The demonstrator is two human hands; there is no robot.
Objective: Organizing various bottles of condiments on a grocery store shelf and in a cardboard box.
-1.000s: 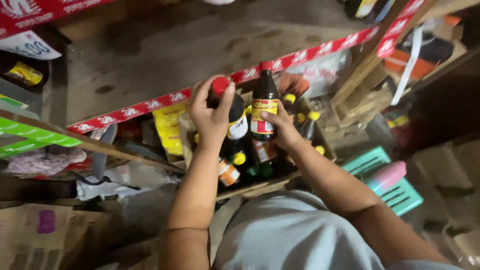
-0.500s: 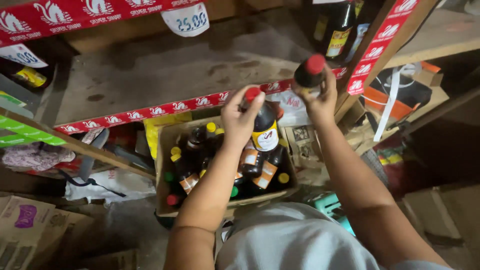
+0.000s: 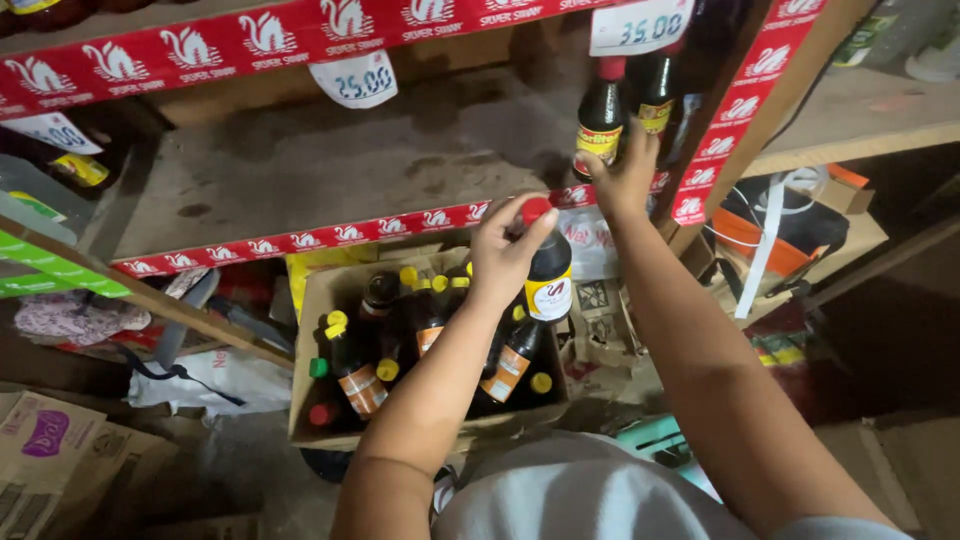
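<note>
My left hand (image 3: 505,250) is shut on a dark sauce bottle with a red cap (image 3: 547,280), held above an open cardboard box (image 3: 310,400) of several similar bottles with yellow, red and green caps. My right hand (image 3: 625,175) reaches up to the wooden shelf (image 3: 330,170) and grips the base of a second dark bottle with a red cap (image 3: 602,125), which stands upright at the shelf's right end beside another dark bottle (image 3: 657,100).
Red-and-white banding edges the shelves, with hanging price tags (image 3: 357,78). A flattened cardboard carton (image 3: 60,450) lies at lower left, a white bag (image 3: 215,375) beside the box. Orange and white items (image 3: 770,235) fill the right-hand shelf. A wooden upright (image 3: 750,110) divides the shelves.
My right hand has carried its bottle up from the box onto the shelf. The left hand has lifted its bottle slightly higher. The view has tilted upward.
</note>
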